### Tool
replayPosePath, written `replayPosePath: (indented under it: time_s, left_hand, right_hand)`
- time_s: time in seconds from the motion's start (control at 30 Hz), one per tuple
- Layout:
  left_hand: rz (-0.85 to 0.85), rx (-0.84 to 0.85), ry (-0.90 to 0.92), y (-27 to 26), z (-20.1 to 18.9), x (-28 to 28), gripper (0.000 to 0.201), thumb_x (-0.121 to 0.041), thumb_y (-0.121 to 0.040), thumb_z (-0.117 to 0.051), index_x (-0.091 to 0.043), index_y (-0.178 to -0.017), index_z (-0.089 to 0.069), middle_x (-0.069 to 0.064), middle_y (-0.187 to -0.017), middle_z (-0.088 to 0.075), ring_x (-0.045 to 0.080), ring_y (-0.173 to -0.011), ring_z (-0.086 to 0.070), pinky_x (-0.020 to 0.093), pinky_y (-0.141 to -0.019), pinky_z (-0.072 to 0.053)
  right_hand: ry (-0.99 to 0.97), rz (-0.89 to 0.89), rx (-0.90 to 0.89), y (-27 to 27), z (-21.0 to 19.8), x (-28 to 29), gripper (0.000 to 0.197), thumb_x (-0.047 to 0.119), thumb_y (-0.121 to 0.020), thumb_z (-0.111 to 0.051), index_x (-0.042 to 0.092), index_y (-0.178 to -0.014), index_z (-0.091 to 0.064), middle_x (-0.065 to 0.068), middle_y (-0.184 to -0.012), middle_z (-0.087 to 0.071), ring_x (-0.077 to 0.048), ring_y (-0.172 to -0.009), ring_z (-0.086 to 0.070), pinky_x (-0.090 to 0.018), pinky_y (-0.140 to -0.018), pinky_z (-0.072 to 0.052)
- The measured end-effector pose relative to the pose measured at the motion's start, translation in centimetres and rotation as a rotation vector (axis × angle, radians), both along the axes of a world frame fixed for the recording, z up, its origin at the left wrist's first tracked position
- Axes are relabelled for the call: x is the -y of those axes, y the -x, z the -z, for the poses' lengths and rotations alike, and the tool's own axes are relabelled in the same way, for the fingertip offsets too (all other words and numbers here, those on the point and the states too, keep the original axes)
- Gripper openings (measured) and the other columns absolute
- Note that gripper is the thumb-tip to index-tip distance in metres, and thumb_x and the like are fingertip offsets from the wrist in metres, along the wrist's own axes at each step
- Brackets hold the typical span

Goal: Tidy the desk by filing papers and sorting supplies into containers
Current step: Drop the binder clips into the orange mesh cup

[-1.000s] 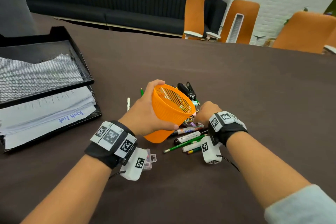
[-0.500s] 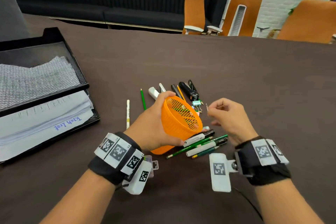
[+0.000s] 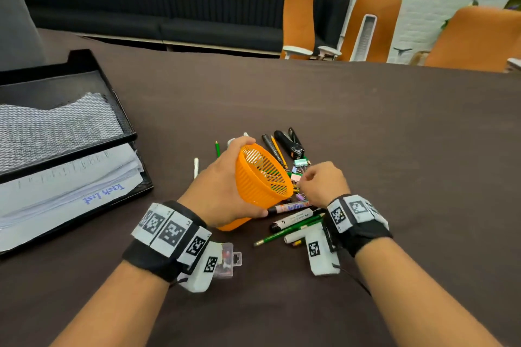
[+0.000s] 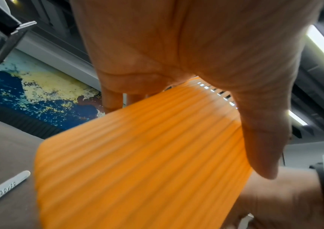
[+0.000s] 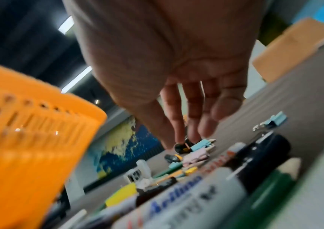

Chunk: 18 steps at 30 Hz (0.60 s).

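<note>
Two hands: left (image 3: pixel 222 191) round tilted orange cup (image 3: pixel 260 177); right (image 5: pixel 176 77), fingers loose, visible only underneath.

On my bench (image 3: pixel 366 121) the paper tray (image 3: pixel 121 127) sits far left; my tilted cup (image 3: pixel 259 177) is centre, with the pens (image 3: pixel 293 222) just right of it.

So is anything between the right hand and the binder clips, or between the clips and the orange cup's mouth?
Nothing visible. The right hand hangs just over the binder clips, and the orange cup, held tilted by the left hand, opens toward them.
</note>
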<state>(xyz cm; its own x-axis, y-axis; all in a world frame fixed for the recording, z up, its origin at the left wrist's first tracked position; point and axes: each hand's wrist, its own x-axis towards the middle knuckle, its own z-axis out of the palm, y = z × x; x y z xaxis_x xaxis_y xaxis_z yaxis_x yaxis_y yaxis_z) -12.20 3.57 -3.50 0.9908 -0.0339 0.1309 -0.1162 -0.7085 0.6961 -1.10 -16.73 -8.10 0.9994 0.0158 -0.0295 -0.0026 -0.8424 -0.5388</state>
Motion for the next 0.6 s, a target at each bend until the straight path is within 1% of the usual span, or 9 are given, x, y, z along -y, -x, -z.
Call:
replayPosePath:
  time_s: [0.07, 0.13, 0.2, 0.27, 0.37, 0.43, 0.5, 0.53, 0.6]
  left_hand:
    - [0.002, 0.003, 0.008, 0.0, -0.2, -0.3, 0.114, -0.041, -0.051, -0.094, -0.050, -0.135, -0.018, -0.011, -0.123, -0.045, 0.014, -0.108, -0.053, 0.031, -0.089, -0.047]
    - [0.008, 0.000, 0.020, 0.0, -0.3, -0.4, 0.114, -0.039, -0.052, -0.094, -0.050, -0.136, -0.017, -0.011, -0.123, -0.044, 0.014, -0.108, -0.052, 0.030, -0.088, -0.046]
    - [0.017, -0.007, 0.035, -0.1, -0.3, -0.3, 0.113, -0.038, -0.053, -0.094, -0.050, -0.135, -0.018, -0.011, -0.123, -0.044, 0.014, -0.108, -0.052, 0.030, -0.088, -0.046]
    - [0.021, -0.012, 0.053, -0.1, -0.2, -0.2, 0.111, -0.038, -0.052, -0.094, -0.052, -0.132, -0.019, -0.012, -0.123, -0.045, 0.015, -0.109, -0.053, 0.032, -0.090, -0.048]
    - [0.035, -0.036, 0.073, 0.0, 0.0, 0.0, 0.109, -0.040, -0.051, -0.094, -0.056, -0.129, -0.018, -0.013, -0.123, -0.045, 0.017, -0.111, -0.053, 0.040, -0.094, -0.050]
    - [0.048, -0.053, 0.081, 0.1, 0.1, 0.3, 0.109, -0.043, -0.050, -0.093, -0.058, -0.127, -0.018, -0.013, -0.124, -0.046, 0.019, -0.113, -0.053, 0.046, -0.095, -0.050]
    - [0.049, -0.061, 0.078, 0.1, 0.0, 0.4, 0.109, -0.044, -0.050, -0.093, -0.059, -0.127, -0.017, -0.013, -0.125, -0.046, 0.020, -0.114, -0.053, 0.048, -0.096, -0.050]
    - [0.050, -0.066, 0.072, 0.1, 0.0, 0.5, 0.109, -0.044, -0.051, -0.093, -0.059, -0.128, -0.017, -0.013, -0.126, -0.045, 0.019, -0.114, -0.052, 0.047, -0.096, -0.050]
    - [0.053, -0.073, 0.059, 0.2, 0.0, 0.6, 0.110, -0.043, -0.053, -0.093, -0.058, -0.130, -0.016, -0.014, -0.127, -0.044, 0.018, -0.116, -0.051, 0.046, -0.097, -0.050]
  right_hand:
    - [0.240, -0.056, -0.130, -0.7, 0.4, -0.4, 0.019, 0.030, -0.076, -0.071, 0.018, -0.090, -0.070, -0.004, -0.091, -0.071, -0.025, -0.083, -0.067, -0.036, -0.079, -0.057]
    - [0.365, -0.100, -0.180, -0.9, 0.0, -0.9, 0.027, 0.034, -0.075, -0.075, 0.016, -0.092, -0.064, -0.004, -0.090, -0.068, -0.024, -0.082, -0.066, -0.035, -0.076, -0.057]
    - [0.425, -0.116, -0.164, -1.1, -0.4, -1.1, 0.029, 0.032, -0.076, -0.076, 0.014, -0.088, -0.057, -0.004, -0.087, -0.064, -0.025, -0.080, -0.064, -0.032, -0.069, -0.053]
    - [0.481, -0.133, -0.124, -1.2, -0.7, -1.2, 0.031, 0.033, -0.078, -0.075, 0.015, -0.089, -0.051, -0.003, -0.087, -0.059, -0.025, -0.079, -0.060, -0.031, -0.067, -0.049]
    - [0.561, -0.170, -0.082, -1.1, -0.3, -1.4, 0.037, 0.044, -0.076, -0.074, 0.018, -0.088, -0.051, -0.001, -0.082, -0.056, -0.024, -0.077, -0.058, -0.031, -0.065, -0.047]
    - [0.573, -0.160, -0.095, -0.9, 0.0, -1.1, 0.042, 0.050, -0.073, -0.074, 0.017, -0.091, -0.056, 0.000, -0.078, -0.056, -0.023, -0.076, -0.060, -0.031, -0.064, -0.048]
    - [0.527, -0.139, -0.130, -0.6, -0.5, -0.4, 0.044, 0.052, -0.071, -0.074, 0.016, -0.092, -0.058, 0.000, -0.081, -0.060, -0.022, -0.078, -0.061, -0.031, -0.067, -0.051]
    - [0.470, -0.127, -0.137, -0.4, -1.0, 0.0, 0.043, 0.050, -0.070, -0.075, 0.016, -0.090, -0.059, 0.000, -0.082, -0.062, -0.020, -0.078, -0.062, -0.031, -0.068, -0.051]
    - [0.308, -0.089, -0.085, 0.4, -1.9, 1.3, 0.030, 0.042, -0.071, -0.075, 0.018, -0.082, -0.063, 0.001, -0.080, -0.065, -0.018, -0.076, -0.062, -0.031, -0.069, -0.051]
